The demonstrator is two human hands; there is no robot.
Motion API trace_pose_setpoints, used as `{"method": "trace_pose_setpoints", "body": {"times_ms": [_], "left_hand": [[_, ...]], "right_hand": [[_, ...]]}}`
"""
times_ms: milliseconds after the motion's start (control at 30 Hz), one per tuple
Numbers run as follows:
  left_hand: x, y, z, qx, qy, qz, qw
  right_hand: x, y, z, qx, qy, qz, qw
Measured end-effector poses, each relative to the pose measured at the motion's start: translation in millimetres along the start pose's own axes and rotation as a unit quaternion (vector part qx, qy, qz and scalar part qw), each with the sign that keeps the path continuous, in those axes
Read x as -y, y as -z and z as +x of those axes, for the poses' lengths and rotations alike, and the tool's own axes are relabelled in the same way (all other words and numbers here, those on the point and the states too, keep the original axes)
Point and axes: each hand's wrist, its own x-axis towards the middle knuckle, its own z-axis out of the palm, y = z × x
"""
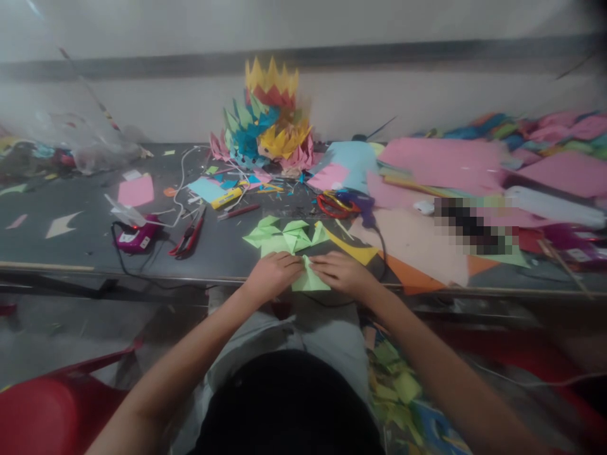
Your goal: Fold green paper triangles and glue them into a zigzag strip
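Note:
A light green sheet of folding paper (310,282) lies at the table's front edge between my hands. My left hand (277,273) pinches its left side, fingers bent together. From the right, my right hand (339,270) grips the same paper with fingertips closed on its upper part. The two hands nearly meet over a raised fold. Just beyond them lie several folded light green paper pieces (296,234), some with upright points. My fingers hide part of the paper.
A tall colourful folded-paper model (270,126) stands at the back. Red-handled pliers (190,235), a purple device (137,235) with a cord and a yellow cutter (226,198) lie left. Scissors (336,203) and large paper sheets (441,164) are right. A red stool (52,404) stands lower left.

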Motion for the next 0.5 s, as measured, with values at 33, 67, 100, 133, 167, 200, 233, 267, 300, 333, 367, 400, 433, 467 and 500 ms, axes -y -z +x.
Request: {"method": "trace_pose_setpoints", "body": {"times_ms": [33,67,100,133,167,200,233,267,300,333,367,400,433,467,500], "left_hand": [[0.0,0.1,0.0,0.0,-0.002,0.0,1.0],[0.1,0.0,-0.1,-0.001,-0.004,0.0,1.0],[0.2,-0.2,-0.3,-0.002,-0.004,0.0,1.0],[0.4,-0.4,-0.5,-0.003,-0.004,-0.001,1.0],[0.6,-0.7,-0.7,-0.005,-0.005,-0.002,1.0],[0.8,-0.9,-0.9,-0.006,-0.005,-0.002,1.0],[1.0,-1.0,-1.1,-0.007,-0.005,-0.003,1.0],[1.2,-1.2,-1.2,-0.008,-0.004,-0.003,1.0],[1.3,-1.3,-1.4,-0.009,-0.005,-0.003,1.0],[1.5,-1.5,-1.5,-0.011,-0.006,-0.003,1.0],[1.7,-1.8,-1.8,-0.013,-0.008,-0.003,1.0],[2.0,-2.1,-2.2,-0.013,-0.01,-0.003,1.0],[2.3,-2.4,-2.6,-0.013,-0.013,-0.004,1.0],[2.7,-2.7,-3.0,-0.011,-0.014,-0.004,1.0],[3.0,-3.0,-3.5,-0.009,-0.015,-0.004,1.0]], "right_hand": [[0.1,0.5,0.3,0.006,0.003,0.0,1.0],[0.2,1.0,0.6,0.013,0.007,0.0,1.0],[0.2,1.4,0.8,0.018,0.009,0.001,1.0],[0.2,1.5,0.9,0.022,0.01,0.001,1.0],[0.2,1.4,0.9,0.026,0.011,0.001,1.0],[0.1,1.1,0.8,0.027,0.012,0.0,1.0],[0.1,0.7,0.6,0.025,0.01,-0.002,1.0],[0.1,0.2,0.3,0.019,0.006,-0.004,1.0],[0.1,-0.2,0.1,0.013,0.002,-0.007,1.0],[0.3,-0.6,-0.1,0.006,-0.003,-0.009,1.0],[0.4,-0.9,-0.3,0.0,-0.008,-0.01,1.0],[0.6,-1.1,-0.4,-0.004,-0.013,-0.01,1.0],[0.8,-1.2,-0.5,-0.006,-0.018,-0.01,1.0],[1.0,-1.3,-0.6,-0.007,-0.022,-0.01,1.0],[1.1,-1.4,-0.7,-0.009,-0.027,-0.01,1.0]]}}
